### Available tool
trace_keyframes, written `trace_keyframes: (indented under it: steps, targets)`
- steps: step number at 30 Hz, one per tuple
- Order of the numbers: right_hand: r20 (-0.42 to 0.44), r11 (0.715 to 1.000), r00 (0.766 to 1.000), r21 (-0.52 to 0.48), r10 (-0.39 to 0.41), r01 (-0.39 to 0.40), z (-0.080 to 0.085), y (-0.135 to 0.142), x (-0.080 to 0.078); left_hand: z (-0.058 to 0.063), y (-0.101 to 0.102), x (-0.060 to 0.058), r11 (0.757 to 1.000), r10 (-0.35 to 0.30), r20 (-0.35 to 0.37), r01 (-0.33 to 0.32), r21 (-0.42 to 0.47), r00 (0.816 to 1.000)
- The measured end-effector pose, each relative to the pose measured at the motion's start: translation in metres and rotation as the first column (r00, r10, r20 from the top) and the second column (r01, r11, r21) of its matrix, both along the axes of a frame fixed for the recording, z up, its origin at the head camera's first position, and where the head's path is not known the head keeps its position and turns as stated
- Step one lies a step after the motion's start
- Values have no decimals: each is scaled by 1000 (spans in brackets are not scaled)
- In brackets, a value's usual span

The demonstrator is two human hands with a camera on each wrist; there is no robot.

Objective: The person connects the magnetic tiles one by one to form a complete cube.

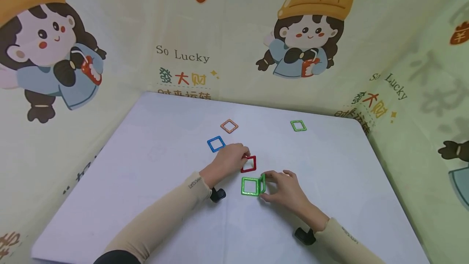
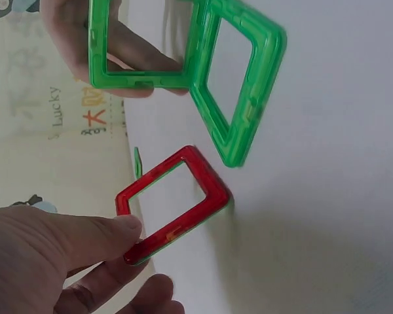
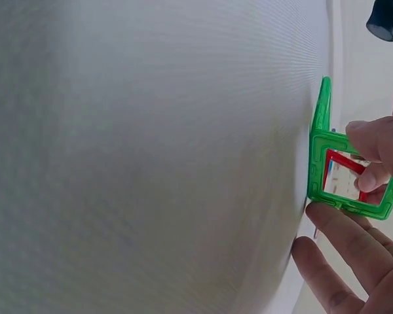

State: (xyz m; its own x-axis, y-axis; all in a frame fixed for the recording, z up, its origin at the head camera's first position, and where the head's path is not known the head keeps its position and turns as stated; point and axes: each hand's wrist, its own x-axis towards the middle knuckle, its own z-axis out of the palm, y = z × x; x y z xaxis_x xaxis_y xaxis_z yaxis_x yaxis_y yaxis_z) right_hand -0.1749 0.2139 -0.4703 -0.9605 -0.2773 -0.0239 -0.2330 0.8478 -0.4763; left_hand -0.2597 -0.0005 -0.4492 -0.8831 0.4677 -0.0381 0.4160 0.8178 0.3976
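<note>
My left hand (image 1: 228,159) pinches a red square magnetic tile (image 1: 254,163) by one corner between thumb and fingers. In the left wrist view a thin green edge shows beneath the red tile (image 2: 209,175). A green square tile (image 1: 243,186) lies flat on the white table, just nearer than the red one. Along its right edge a second green tile (image 1: 262,184) stands upright, meeting it edge to edge. My right hand (image 1: 287,190) holds this upright tile between thumb and fingers. In the right wrist view the upright tile (image 3: 318,167) shows face-on.
Beyond my left hand a blue square tile (image 1: 210,146) lies on the table (image 1: 165,154), with an orange tile (image 1: 225,129) behind it. Another green tile (image 1: 300,130) lies at the back right. A printed cloth (image 1: 234,52) hangs behind the table.
</note>
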Motion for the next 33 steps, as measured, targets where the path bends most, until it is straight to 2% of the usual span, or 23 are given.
trace_keyframes:
  steps: [5,9,20,26,33]
  targets:
    - [-36,1000,999,-3,19,-19,1,1,0,7,0,10,999,-38,-29,38,23,999]
    - [-54,1000,998,-2,27,-28,1,1,-1,11,0,15,998,-45,-59,48,51,997]
    - [-32,1000,999,0,26,-26,-3,1,0,8,1,24,996,-50,-63,55,74,997]
    - [-53,999,998,3,37,-37,1,1,1,10,2,29,994,-70,-106,78,72,992]
    - [-15,1000,999,8,28,-28,1,1,-1,11,2,33,992,-87,-101,95,80,991]
